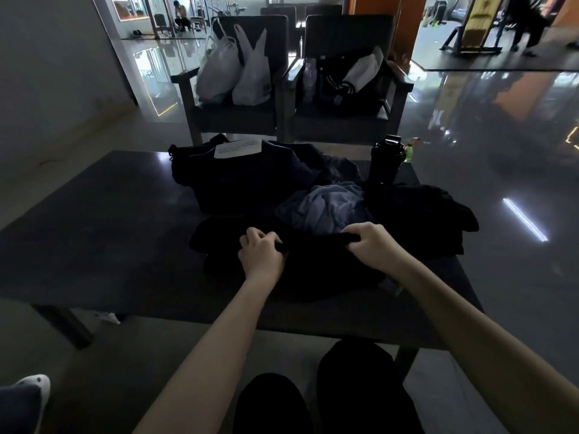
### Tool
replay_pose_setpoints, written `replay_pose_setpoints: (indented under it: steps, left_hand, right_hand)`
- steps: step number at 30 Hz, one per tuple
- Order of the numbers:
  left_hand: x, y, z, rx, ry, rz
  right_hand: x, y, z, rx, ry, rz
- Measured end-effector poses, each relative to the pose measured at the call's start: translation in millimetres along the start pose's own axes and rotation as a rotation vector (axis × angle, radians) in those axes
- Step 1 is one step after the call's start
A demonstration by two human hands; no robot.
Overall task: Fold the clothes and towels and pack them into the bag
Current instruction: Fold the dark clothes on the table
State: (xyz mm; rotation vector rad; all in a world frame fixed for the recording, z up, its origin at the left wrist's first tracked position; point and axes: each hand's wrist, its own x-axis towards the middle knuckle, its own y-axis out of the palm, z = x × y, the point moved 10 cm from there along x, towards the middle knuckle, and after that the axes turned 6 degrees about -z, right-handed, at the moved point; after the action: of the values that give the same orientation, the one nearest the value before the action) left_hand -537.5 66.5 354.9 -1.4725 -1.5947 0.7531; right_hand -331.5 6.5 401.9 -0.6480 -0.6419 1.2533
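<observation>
Black garment [316, 264], bunched, between both hands

Paper [238, 149] on the bag [232, 183] — print unreadable.

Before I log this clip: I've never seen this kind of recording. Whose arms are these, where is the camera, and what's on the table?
There is no machine here. One wide-angle camera sits on a person's head and looks forward and down, so the arms are that person's own. The left hand and right hand each grip the top edge of a black garment lying on the dark table. Behind it are a crumpled blue towel, a dark bag with a white paper on top, more black clothes and a black bottle.
</observation>
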Motion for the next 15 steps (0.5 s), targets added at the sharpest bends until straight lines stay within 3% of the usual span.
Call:
replay_pose_setpoints:
  steps: [6, 10, 15]
  left_hand:
    - [9, -17, -5, -0.024, 0.027, 0.041]
    - [6, -15, -15, -0.325, 0.005, 0.229]
    - [-10, -12, -31, -0.181, 0.151, 0.590]
  right_hand:
    - [-4, -45, -34, 0.062, 0.125, -0.215]
    - [-5, -52, -62, 0.258, 0.302, -0.240]
    - [-15, -65, -68, 0.405, 0.417, -0.064]
